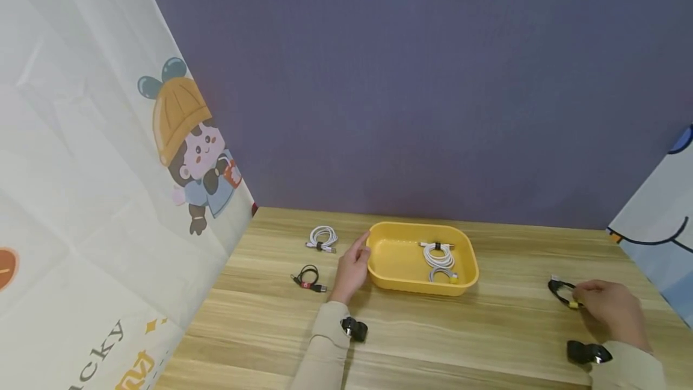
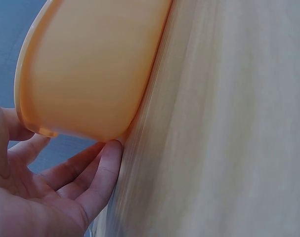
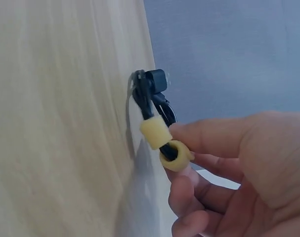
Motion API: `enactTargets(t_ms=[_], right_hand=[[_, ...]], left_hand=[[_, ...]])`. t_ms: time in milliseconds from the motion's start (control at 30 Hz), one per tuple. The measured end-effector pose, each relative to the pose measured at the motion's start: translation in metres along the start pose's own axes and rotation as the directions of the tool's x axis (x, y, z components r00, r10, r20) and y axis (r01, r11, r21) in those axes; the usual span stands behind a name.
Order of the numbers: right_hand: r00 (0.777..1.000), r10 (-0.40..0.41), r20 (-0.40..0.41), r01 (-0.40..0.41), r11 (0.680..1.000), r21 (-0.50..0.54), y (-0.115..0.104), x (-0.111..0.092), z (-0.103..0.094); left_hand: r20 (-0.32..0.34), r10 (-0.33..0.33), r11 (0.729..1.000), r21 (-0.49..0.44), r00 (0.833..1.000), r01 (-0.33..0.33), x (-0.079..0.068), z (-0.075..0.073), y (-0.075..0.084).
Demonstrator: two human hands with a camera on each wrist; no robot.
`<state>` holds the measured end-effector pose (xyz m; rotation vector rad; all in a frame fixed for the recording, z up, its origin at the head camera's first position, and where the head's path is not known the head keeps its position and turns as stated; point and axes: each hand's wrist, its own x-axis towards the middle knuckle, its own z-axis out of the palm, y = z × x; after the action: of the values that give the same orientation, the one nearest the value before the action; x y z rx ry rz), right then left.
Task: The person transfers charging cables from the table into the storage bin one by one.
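Lettering first: on the white sheet [image 1: 81,167] at far left, the grey letters "cky" [image 1: 107,340] can be read near its lower edge, with an orange character beside them cut by the edge of the view. More grey writing at the sheet's top corner is cropped past reading. A cartoon figure [image 1: 197,149] in an orange hat is printed higher up. The red tie [image 1: 305,285] on the black cable bundle [image 1: 315,287] seems marked, too small to read.

Container: one yellow plastic tray [image 1: 397,260], upright at the far middle of the wooden worktop [image 1: 460,333]. Inside, toward its right end, two coils: a white cable [image 1: 440,259] with a black tie, and nearer, a short greyish cable [image 1: 443,271] with a yellow tie.

Left hand [image 1: 352,269]: unclenched, fingers laid against the tray's left end. Left of it on the worktop, a white cable coil [image 1: 320,245] with a dark tie lies far; the red-tied black bundle lies nearer.

Right hand [image 1: 609,306]: well right of the tray, pinching a looped black cable [image 3: 146,96] at its yellow wrap [image 3: 156,132]. Whether that cable touches the worktop, cannot tell.
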<state>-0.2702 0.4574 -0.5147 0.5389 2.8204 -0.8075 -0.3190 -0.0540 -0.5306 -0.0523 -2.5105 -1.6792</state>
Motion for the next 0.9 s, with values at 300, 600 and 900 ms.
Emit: enactTargets(t_ms=[300, 600, 900], right_hand=[[0.998, -0.05, -0.036, 0.051, 0.998, 0.043, -0.008, -0.003, -0.002], [0.993, -0.085, -0.087, 0.093, 0.991, 0.097, -0.012, 0.0, -0.005], [0.996, -0.082, -0.025, 0.085, 0.985, 0.148, -0.026, -0.003, -0.011]], left_hand=[[0.006, -0.009, 1.0, 0.0, 1.0, 0.009, -0.001, -0.002, 0.003], [0.005, -0.005, 1.0, 0.017, 1.0, 0.005, -0.001, -0.002, 0.003], [0.005, -0.006, 1.0, 0.013, 1.0, 0.006, -0.001, -0.002, 0.004]])
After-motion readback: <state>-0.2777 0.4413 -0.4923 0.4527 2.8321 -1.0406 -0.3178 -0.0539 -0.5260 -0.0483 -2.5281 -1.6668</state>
